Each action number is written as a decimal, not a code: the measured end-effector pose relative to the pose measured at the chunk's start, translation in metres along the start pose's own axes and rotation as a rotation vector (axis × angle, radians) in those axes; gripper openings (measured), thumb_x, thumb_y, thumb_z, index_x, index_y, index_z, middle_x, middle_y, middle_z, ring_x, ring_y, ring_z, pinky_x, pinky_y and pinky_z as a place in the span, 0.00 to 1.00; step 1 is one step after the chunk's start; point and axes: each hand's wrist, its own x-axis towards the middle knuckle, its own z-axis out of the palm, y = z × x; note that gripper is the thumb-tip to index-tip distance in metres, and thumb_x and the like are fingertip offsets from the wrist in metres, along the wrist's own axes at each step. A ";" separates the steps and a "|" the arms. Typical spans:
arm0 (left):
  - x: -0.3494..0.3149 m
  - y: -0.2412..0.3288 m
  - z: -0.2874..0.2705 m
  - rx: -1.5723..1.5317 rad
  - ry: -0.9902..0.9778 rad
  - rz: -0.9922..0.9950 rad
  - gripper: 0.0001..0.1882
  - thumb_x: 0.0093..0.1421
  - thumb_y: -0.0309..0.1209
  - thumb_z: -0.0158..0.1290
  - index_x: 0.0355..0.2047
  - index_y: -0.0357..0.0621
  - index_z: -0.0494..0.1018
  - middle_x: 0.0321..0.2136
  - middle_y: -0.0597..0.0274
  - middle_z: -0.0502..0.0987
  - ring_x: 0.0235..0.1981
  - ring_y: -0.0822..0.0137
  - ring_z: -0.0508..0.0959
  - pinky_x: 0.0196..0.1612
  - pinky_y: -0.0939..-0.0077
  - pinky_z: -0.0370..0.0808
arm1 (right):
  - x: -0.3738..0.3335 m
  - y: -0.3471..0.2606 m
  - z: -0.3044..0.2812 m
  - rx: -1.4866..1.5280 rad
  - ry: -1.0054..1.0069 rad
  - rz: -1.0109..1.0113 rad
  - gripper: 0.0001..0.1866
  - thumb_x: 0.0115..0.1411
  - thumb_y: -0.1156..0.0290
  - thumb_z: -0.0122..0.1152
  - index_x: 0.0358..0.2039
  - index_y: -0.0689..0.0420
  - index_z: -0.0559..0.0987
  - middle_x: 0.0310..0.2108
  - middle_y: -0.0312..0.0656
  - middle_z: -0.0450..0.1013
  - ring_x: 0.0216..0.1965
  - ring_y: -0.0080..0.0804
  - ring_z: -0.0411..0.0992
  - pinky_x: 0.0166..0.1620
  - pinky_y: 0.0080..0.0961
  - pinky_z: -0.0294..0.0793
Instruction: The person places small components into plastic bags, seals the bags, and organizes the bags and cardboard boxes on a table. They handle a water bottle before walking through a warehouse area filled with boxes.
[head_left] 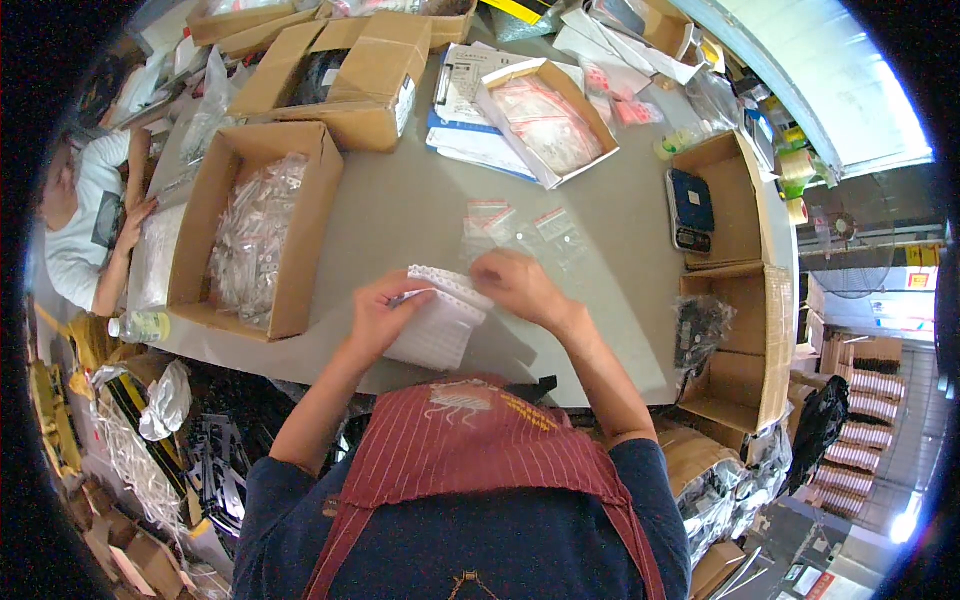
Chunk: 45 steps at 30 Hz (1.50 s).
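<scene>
A white bubble-wrap pouch (pixel 437 338) is held up over the near part of the table, its top edge parted a little. My left hand (pixel 383 315) pinches the pouch's upper left edge between thumb and fingers. At the upper right corner, my right hand (pixel 520 287) has its fingers closed on the pouch's rim. Whatever the pouch contains is hidden. Just beyond my right hand, several small clear zip bags (pixel 560 238) with red-striped tops lie flat on the grey table (pixel 385 215).
To the left stands an open carton (pixel 320 215) of clear packets; a person (pixel 95 220) works beyond it. A shallow box (pixel 595 160) of red-striped bags lies on papers at the back. On the right, a digital scale (pixel 690 210) leans in a carton (pixel 735 180) beside black packets (pixel 700 330).
</scene>
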 end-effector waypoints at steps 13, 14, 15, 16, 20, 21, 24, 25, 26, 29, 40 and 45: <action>-0.003 -0.005 0.001 -0.044 0.042 -0.102 0.08 0.57 0.25 0.61 0.37 0.37 0.82 0.33 0.61 0.82 0.35 0.72 0.77 0.41 0.78 0.73 | -0.007 -0.004 0.010 -0.013 0.120 0.014 0.06 0.53 0.75 0.60 0.33 0.58 0.77 0.32 0.47 0.75 0.37 0.48 0.75 0.41 0.39 0.75; -0.003 -0.007 0.001 -0.044 0.042 -0.102 0.08 0.57 0.25 0.61 0.37 0.37 0.82 0.33 0.61 0.82 0.35 0.72 0.77 0.41 0.78 0.73 | -0.007 -0.003 0.011 -0.013 0.120 0.014 0.06 0.53 0.75 0.60 0.33 0.58 0.77 0.32 0.47 0.75 0.37 0.48 0.75 0.41 0.39 0.75; -0.004 -0.012 0.001 -0.093 0.051 -0.128 0.08 0.58 0.25 0.61 0.37 0.36 0.82 0.33 0.63 0.82 0.36 0.73 0.77 0.42 0.78 0.72 | -0.007 -0.003 0.012 -0.040 0.124 -0.018 0.07 0.53 0.76 0.59 0.34 0.58 0.78 0.32 0.46 0.75 0.38 0.49 0.75 0.41 0.39 0.75; -0.004 -0.014 0.001 -0.143 0.059 -0.153 0.08 0.58 0.25 0.62 0.37 0.36 0.82 0.33 0.65 0.81 0.36 0.74 0.77 0.42 0.78 0.72 | -0.008 -0.003 0.012 -0.068 0.128 -0.049 0.08 0.52 0.76 0.59 0.34 0.58 0.78 0.33 0.46 0.75 0.39 0.49 0.75 0.42 0.39 0.75; -0.003 -0.016 0.001 -0.179 0.109 -0.217 0.08 0.58 0.26 0.62 0.37 0.36 0.82 0.32 0.67 0.81 0.34 0.76 0.76 0.39 0.80 0.72 | -0.010 -0.002 0.014 -0.151 0.182 -0.206 0.11 0.51 0.81 0.58 0.37 0.58 0.80 0.34 0.46 0.76 0.39 0.48 0.75 0.42 0.38 0.75; -0.002 -0.019 0.000 -0.190 0.129 -0.261 0.09 0.57 0.27 0.63 0.37 0.37 0.83 0.31 0.67 0.81 0.33 0.76 0.76 0.37 0.80 0.73 | -0.011 -0.003 0.014 -0.145 0.170 -0.215 0.12 0.51 0.79 0.58 0.37 0.58 0.80 0.36 0.45 0.76 0.40 0.48 0.74 0.43 0.39 0.75; -0.001 -0.021 -0.002 -0.198 0.147 -0.317 0.11 0.56 0.30 0.64 0.38 0.38 0.83 0.30 0.66 0.81 0.30 0.76 0.77 0.35 0.80 0.74 | -0.011 0.006 0.019 -0.082 0.167 -0.210 0.11 0.51 0.77 0.59 0.37 0.58 0.80 0.37 0.44 0.77 0.40 0.48 0.75 0.44 0.38 0.76; -0.001 -0.022 -0.003 -0.195 0.150 -0.326 0.12 0.55 0.31 0.64 0.38 0.38 0.83 0.30 0.66 0.81 0.29 0.76 0.77 0.34 0.79 0.74 | -0.008 0.010 0.020 -0.026 0.174 -0.201 0.10 0.52 0.77 0.60 0.36 0.58 0.79 0.36 0.44 0.77 0.40 0.47 0.75 0.43 0.37 0.76; 0.000 -0.023 -0.003 -0.196 0.152 -0.326 0.12 0.55 0.31 0.64 0.38 0.38 0.83 0.30 0.66 0.81 0.29 0.76 0.77 0.34 0.79 0.74 | -0.007 0.015 0.015 -0.026 0.172 -0.202 0.10 0.52 0.77 0.60 0.36 0.58 0.79 0.36 0.44 0.77 0.40 0.47 0.75 0.43 0.37 0.76; 0.000 -0.033 -0.006 -0.198 0.185 -0.361 0.12 0.56 0.32 0.64 0.38 0.38 0.83 0.30 0.67 0.81 0.28 0.76 0.77 0.33 0.79 0.74 | -0.005 0.051 -0.023 0.035 0.192 0.123 0.07 0.55 0.74 0.59 0.35 0.58 0.79 0.34 0.46 0.77 0.35 0.45 0.76 0.40 0.35 0.75; 0.004 -0.037 -0.013 -0.218 0.145 -0.442 0.13 0.57 0.34 0.64 0.37 0.38 0.83 0.27 0.70 0.80 0.27 0.79 0.75 0.32 0.81 0.72 | -0.007 0.113 -0.068 -0.575 -0.031 0.400 0.08 0.57 0.65 0.58 0.30 0.55 0.78 0.31 0.47 0.78 0.34 0.49 0.76 0.37 0.42 0.74; 0.001 -0.046 -0.012 -0.231 0.148 -0.460 0.13 0.57 0.34 0.64 0.38 0.38 0.83 0.28 0.69 0.81 0.28 0.79 0.75 0.32 0.82 0.72 | -0.005 0.119 -0.070 -0.694 0.083 0.561 0.10 0.57 0.62 0.61 0.32 0.55 0.79 0.31 0.48 0.78 0.33 0.50 0.76 0.37 0.44 0.74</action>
